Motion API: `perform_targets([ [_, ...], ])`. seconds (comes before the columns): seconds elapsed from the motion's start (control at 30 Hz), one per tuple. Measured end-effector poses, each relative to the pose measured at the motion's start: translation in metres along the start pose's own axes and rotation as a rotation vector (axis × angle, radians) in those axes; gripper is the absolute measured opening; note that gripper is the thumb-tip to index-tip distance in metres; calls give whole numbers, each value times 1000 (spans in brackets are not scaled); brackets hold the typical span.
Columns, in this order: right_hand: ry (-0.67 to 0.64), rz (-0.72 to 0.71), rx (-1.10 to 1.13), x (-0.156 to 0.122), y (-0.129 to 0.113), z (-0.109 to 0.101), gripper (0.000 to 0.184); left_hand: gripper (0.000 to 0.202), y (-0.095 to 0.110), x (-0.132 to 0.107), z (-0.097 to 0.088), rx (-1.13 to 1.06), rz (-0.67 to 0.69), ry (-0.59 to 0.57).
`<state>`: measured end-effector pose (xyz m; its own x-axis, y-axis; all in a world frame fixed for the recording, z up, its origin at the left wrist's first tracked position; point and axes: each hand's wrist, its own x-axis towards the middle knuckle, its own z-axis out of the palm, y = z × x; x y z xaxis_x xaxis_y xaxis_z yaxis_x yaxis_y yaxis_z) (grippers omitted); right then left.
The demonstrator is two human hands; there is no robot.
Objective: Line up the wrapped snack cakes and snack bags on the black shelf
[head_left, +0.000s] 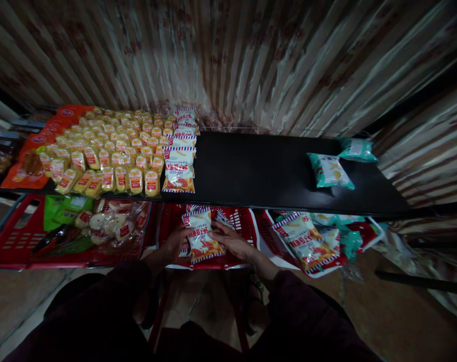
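Observation:
My left hand (174,242) and my right hand (230,239) both grip a snack bag (200,236) with a red, white and blue striped border, held over the middle red basket (242,219). The left hand holds its left edge, the right hand its right edge, fingers curled on the packet. On the black shelf (266,171) above, a column of the same striped bags (179,166) lies beside rows of small yellow packets (115,151).
Two teal snack bags (329,171) lie at the shelf's right end. A red basket at left (13,241) holds green bags and wrapped round cakes. A basket at right (372,234) holds more striped and teal bags. Orange packs (40,138) sit far left. A curtain hangs behind.

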<state>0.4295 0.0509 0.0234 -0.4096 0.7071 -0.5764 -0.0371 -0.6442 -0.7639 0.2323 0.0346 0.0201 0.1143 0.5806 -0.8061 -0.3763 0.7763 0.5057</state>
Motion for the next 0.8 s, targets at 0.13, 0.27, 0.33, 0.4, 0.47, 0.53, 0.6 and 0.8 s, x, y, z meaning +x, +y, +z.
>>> perform_targets([
  [0.13,-104,-12,-44,-1,-3,-1,55,40,2,-9,2,92,161,-56],
  [0.27,-146,-51,-46,-2,-6,-1,53,34,5,-20,9,185,352,-107],
  [0.33,-162,-65,-43,-3,-9,1,52,31,6,-25,11,238,416,-97],
  [0.4,-185,-80,-31,-5,-12,3,53,27,9,-29,12,274,461,-43],
  [0.47,-188,-93,-22,-8,-15,5,54,25,12,-31,12,288,499,18],
  [0.53,-171,-111,-18,-10,-16,7,52,24,13,-31,12,304,507,34],
  [0.6,-133,-124,-12,-10,-16,7,47,25,12,-28,11,314,488,19],
  [0.8,42,-103,33,0,-9,-1,40,30,6,-20,10,329,458,-34],
])
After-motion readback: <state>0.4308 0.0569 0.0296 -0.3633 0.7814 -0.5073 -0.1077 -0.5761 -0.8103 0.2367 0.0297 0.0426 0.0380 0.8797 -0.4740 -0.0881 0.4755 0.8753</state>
